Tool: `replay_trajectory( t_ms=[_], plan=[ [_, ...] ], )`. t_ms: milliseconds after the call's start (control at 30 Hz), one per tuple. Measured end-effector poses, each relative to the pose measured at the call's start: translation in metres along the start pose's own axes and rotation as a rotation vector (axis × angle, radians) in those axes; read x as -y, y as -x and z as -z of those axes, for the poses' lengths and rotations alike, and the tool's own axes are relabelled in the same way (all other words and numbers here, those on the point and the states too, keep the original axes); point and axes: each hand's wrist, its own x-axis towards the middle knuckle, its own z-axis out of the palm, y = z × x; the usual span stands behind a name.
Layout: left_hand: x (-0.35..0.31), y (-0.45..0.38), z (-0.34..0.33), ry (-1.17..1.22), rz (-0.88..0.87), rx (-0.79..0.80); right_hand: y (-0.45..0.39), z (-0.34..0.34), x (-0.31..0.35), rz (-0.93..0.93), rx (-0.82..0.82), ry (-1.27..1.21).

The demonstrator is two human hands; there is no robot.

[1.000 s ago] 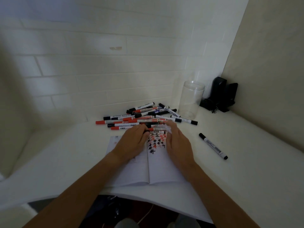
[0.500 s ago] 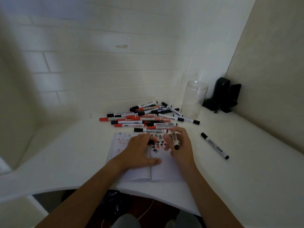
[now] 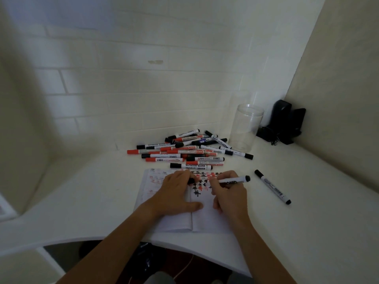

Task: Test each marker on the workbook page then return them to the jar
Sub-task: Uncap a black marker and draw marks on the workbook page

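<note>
the black marker (image 3: 233, 180) sits pinched in the right hand (image 3: 229, 193), tip down on the right page of the open workbook (image 3: 207, 220) among red and black test marks, its butt end pointing right. the left hand (image 3: 174, 193) rests on the book near the spine, fingers curled around what looks like the black cap (image 3: 191, 180). the risk is ink bleeding or smearing under the right palm, or the tested marker getting mixed back into the untested pile (image 3: 184, 152) instead of the empty jar (image 3: 245, 128)
</note>
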Motion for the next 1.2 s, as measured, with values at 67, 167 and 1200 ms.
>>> replay_trajectory(
  t_ms=[67, 167, 1200],
  plan=[
    [0.0007, -0.0004, -0.0006, -0.004, 0.008, 0.003, 0.0013, 0.0, -0.0016, 0.002, 0.03, 0.039],
    [0.0023, -0.001, -0.0024, -0.004, 0.005, 0.002, 0.0023, -0.0009, -0.0024, -0.02, 0.064, 0.082],
    [-0.0002, 0.0003, -0.002, -0.007, -0.004, -0.025, 0.0005, -0.0009, -0.002, -0.013, 0.043, 0.146]
  ],
)
